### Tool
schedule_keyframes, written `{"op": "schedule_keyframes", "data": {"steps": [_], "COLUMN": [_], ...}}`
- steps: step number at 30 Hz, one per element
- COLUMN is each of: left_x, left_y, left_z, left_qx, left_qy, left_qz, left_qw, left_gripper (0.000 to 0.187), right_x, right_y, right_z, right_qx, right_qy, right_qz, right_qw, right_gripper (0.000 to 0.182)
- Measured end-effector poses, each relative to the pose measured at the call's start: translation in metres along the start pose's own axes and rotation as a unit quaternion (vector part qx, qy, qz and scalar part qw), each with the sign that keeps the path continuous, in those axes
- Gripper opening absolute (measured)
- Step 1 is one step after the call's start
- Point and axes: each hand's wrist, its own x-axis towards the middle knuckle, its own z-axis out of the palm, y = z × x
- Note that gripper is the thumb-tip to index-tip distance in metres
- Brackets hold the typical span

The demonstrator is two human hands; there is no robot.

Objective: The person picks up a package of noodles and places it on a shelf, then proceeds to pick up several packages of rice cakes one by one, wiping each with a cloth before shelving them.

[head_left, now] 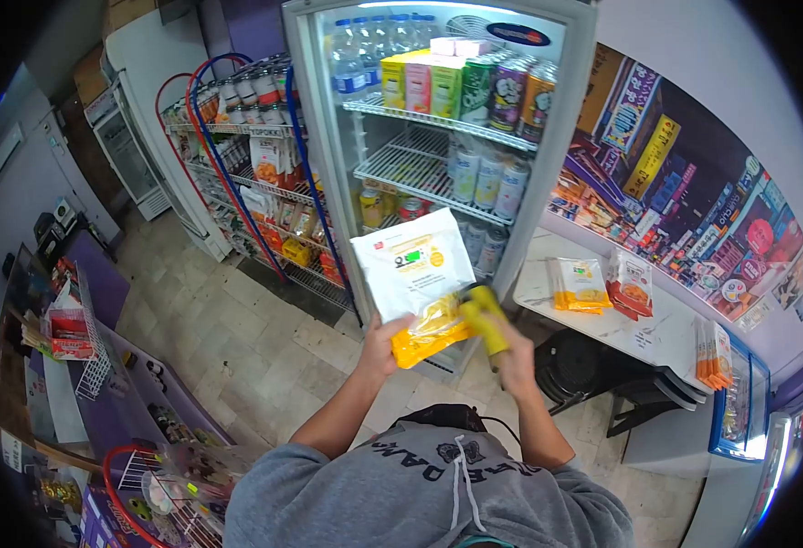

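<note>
My left hand [382,345] is closed on the lower left edge of a white-and-yellow food packet [413,265]. The packet is tilted, its printed front towards me, with a small green patch near the top. In my right hand [515,362] is a yellow-and-black handheld device [486,320], shaped like a label gun and slightly blurred. Its black head is at the packet's right edge; whether it touches cannot be made out. My fingers wrap round its lower end.
Ahead stands a glass-front fridge [548,196] with bottles, cartons and cans. On the left is a wire rack [237,183] of packaged food. A white table [666,342] on the right holds yellow packets [580,285], red packets [631,285] and orange packets [713,353]. Below it is a black stool [566,365].
</note>
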Motion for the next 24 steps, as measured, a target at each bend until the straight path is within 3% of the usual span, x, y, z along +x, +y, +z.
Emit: {"op": "schedule_keyframes", "data": {"steps": [2,3,4,6,7,9,11,12,14,16,18,19,20,24], "left_x": [0.0,0.003,0.005,0.004,0.005,0.01,0.014,0.012,0.006,-0.006,-0.02,-0.023,-0.024,-0.013], "left_y": [0.026,0.033,0.038,0.031,0.031,0.043,0.071,0.083,0.103,0.115,0.112,0.113,0.117,0.144], "left_z": [-0.007,-0.015,-0.023,-0.027,-0.034,-0.056,-0.08,-0.088,-0.104,-0.114,-0.112,-0.113,-0.118,-0.157], "left_qx": [-0.03,0.005,0.04,0.06,0.059,0.061,0.187,0.186,0.169,0.187,0.224,0.212,0.21,0.196], "left_qy": [-0.003,0.033,0.068,0.036,0.033,0.032,0.062,0.064,0.046,0.023,-0.048,-0.033,-0.023,0.068], "left_qz": [0.013,-0.002,-0.018,-0.02,-0.021,-0.022,0.006,0.011,-0.01,-0.053,-0.072,-0.085,-0.083,-0.026], "left_qw": [0.999,0.999,0.997,0.997,0.997,0.997,0.98,0.98,0.984,0.981,0.971,0.973,0.974,0.978], "left_gripper": [0.048,0.047,0.047,0.045,0.045,0.044,0.044,0.044,0.043,0.045,0.045,0.044,0.044,0.043], "right_x": [0.01,0.015,0.022,0.038,0.043,0.048,0.047,0.046,0.055,0.082,0.112,0.123,0.125,0.12], "right_y": [0.004,0.003,0.005,0.013,0.015,0.012,-0.02,-0.031,-0.038,-0.058,-0.073,-0.063,-0.054,-0.023], "right_z": [0.014,0.026,0.047,0.102,0.129,0.177,0.197,0.204,0.202,0.188,0.182,0.194,0.211,0.289], "right_qx": [0.302,0.399,0.4,0.653,0.655,0.768,0.744,0.716,0.721,0.649,0.614,0.559,0.559,0.737], "right_qy": [0.109,0.118,0.117,0.05,0.05,0.026,0.039,0.052,0.032,0.103,0.026,0.006,-0.003,-0.12], "right_qz": [0.098,0.141,0.141,0.159,0.159,0.161,0.176,0.192,0.205,0.212,0.273,0.33,0.335,0.279], "right_qw": [0.942,0.898,0.898,0.739,0.737,0.619,0.644,0.669,0.661,0.723,0.74,0.76,0.758,0.604], "right_gripper": [0.034,0.037,0.037,0.041,0.041,0.044,0.044,0.044,0.045,0.048,0.05,0.053,0.053,0.052]}}
